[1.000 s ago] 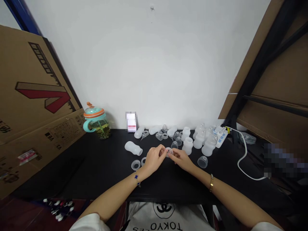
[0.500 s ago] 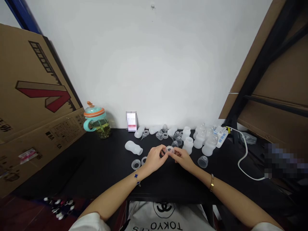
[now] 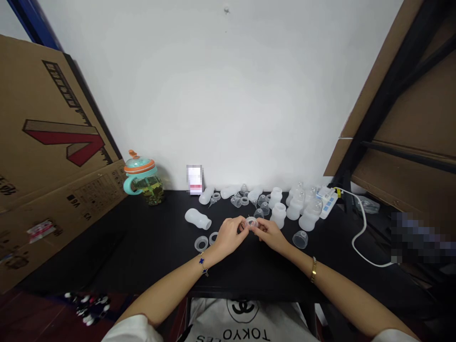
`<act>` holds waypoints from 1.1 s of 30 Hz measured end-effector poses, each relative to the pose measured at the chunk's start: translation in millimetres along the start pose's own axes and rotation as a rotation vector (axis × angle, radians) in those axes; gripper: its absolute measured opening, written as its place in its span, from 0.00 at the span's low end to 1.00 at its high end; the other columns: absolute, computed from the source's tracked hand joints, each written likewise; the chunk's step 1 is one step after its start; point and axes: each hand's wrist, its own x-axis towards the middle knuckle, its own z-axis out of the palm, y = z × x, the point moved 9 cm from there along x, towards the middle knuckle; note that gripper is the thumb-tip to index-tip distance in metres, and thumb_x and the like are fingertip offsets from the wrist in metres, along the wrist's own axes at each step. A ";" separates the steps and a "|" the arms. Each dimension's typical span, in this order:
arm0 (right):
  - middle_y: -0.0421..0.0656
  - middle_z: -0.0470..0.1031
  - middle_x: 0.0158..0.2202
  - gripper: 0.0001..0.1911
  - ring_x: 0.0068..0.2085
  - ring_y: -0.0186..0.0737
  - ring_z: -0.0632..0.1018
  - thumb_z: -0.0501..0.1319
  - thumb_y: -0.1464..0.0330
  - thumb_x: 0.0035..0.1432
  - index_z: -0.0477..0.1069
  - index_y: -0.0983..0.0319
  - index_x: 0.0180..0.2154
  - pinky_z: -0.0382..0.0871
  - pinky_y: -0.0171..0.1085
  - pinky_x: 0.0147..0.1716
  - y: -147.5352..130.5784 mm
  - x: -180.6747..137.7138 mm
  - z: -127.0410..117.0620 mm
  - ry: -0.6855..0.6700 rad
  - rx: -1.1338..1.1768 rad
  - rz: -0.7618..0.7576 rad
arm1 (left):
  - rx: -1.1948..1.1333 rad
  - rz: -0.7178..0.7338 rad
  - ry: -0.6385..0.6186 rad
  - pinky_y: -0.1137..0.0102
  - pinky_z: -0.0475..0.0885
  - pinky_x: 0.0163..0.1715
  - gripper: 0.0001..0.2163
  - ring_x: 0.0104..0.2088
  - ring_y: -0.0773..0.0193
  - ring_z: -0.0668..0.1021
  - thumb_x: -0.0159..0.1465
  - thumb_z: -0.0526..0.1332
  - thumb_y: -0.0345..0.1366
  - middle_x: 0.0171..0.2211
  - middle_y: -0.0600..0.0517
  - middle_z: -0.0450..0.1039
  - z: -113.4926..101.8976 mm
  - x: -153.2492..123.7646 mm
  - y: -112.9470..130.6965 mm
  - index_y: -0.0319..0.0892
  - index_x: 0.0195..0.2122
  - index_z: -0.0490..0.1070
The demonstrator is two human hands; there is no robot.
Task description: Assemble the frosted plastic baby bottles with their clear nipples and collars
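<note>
Between my two hands, above the black table, is a translucent baby bottle collar ring [image 3: 251, 221]. The fingers of my left hand [image 3: 231, 232] pinch its left side. My right hand [image 3: 270, 233] grips the right side with thumb and fingers. Whether a nipple sits inside the ring is too small to tell. Left of my left hand lie a loose collar ring [image 3: 201, 243] and a second one partly covered by the hand. A white baby bottle [image 3: 198, 219] lies on its side beyond them. Right of my right hand sits a clear cap [image 3: 300, 240].
Open bottles [image 3: 278, 216] and bottles with clear caps [image 3: 310, 214] stand at the right, by a power strip [image 3: 328, 201] with a white cable [image 3: 364, 223]. Loose nipples, rings and caps lie along the wall. A tea jug [image 3: 144, 179] and a cardboard box [image 3: 53, 142] are at the left.
The ring is turned slightly between my fingertips. Both hands stay in almost the same place, and the other things have not moved.
</note>
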 end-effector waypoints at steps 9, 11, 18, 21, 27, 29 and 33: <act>0.35 0.62 0.19 0.20 0.23 0.34 0.67 0.58 0.54 0.61 0.60 0.59 0.24 0.59 0.32 0.22 -10.6 -2.2 -4.8 0.051 -0.117 -0.026 | -0.006 0.005 -0.003 0.67 0.67 0.36 0.07 0.29 0.62 0.76 0.66 0.57 0.35 0.26 0.55 0.74 1.3 -0.6 -0.2 0.44 0.30 0.67; 0.35 0.62 0.19 0.19 0.23 0.34 0.67 0.58 0.55 0.61 0.59 0.58 0.24 0.59 0.33 0.22 -11.0 -2.6 -5.1 0.056 -0.122 -0.027 | -0.006 0.006 0.000 0.67 0.66 0.37 0.07 0.28 0.62 0.76 0.66 0.57 0.35 0.26 0.56 0.74 1.1 -0.8 0.4 0.44 0.30 0.67; 0.34 0.61 0.19 0.19 0.23 0.33 0.66 0.58 0.56 0.62 0.58 0.58 0.24 0.59 0.33 0.23 -10.1 -2.7 -4.6 0.065 -0.145 -0.043 | 0.000 0.003 -0.007 0.67 0.66 0.38 0.07 0.29 0.62 0.76 0.67 0.57 0.35 0.26 0.56 0.73 2.4 -1.6 0.4 0.44 0.30 0.65; 0.35 0.61 0.19 0.19 0.23 0.34 0.66 0.57 0.57 0.62 0.58 0.58 0.24 0.58 0.33 0.22 -10.4 -2.4 -4.9 0.073 -0.160 -0.056 | -0.001 -0.003 -0.012 0.66 0.66 0.39 0.08 0.29 0.62 0.75 0.67 0.56 0.36 0.26 0.56 0.73 3.1 -1.8 0.1 0.44 0.30 0.64; 0.34 0.60 0.19 0.18 0.23 0.33 0.64 0.57 0.59 0.61 0.57 0.58 0.23 0.56 0.33 0.23 -12.1 -2.4 -5.6 0.088 -0.189 -0.082 | -0.013 -0.009 -0.008 0.66 0.66 0.39 0.08 0.29 0.62 0.75 0.66 0.56 0.35 0.26 0.56 0.72 1.6 -1.6 1.8 0.45 0.29 0.63; 0.34 0.60 0.19 0.18 0.23 0.33 0.64 0.57 0.59 0.62 0.57 0.58 0.23 0.56 0.33 0.23 -12.6 -2.6 -5.7 0.089 -0.199 -0.082 | -0.010 -0.010 -0.013 0.66 0.67 0.39 0.08 0.28 0.63 0.74 0.66 0.56 0.35 0.25 0.56 0.72 2.1 -1.3 1.9 0.45 0.29 0.63; 0.34 0.59 0.19 0.18 0.23 0.33 0.62 0.57 0.59 0.61 0.56 0.58 0.22 0.54 0.33 0.23 -14.7 -3.0 -6.1 0.094 -0.210 -0.094 | 0.007 -0.013 -0.012 0.66 0.67 0.38 0.08 0.29 0.62 0.74 0.66 0.56 0.35 0.25 0.56 0.71 3.2 -1.2 0.4 0.45 0.29 0.62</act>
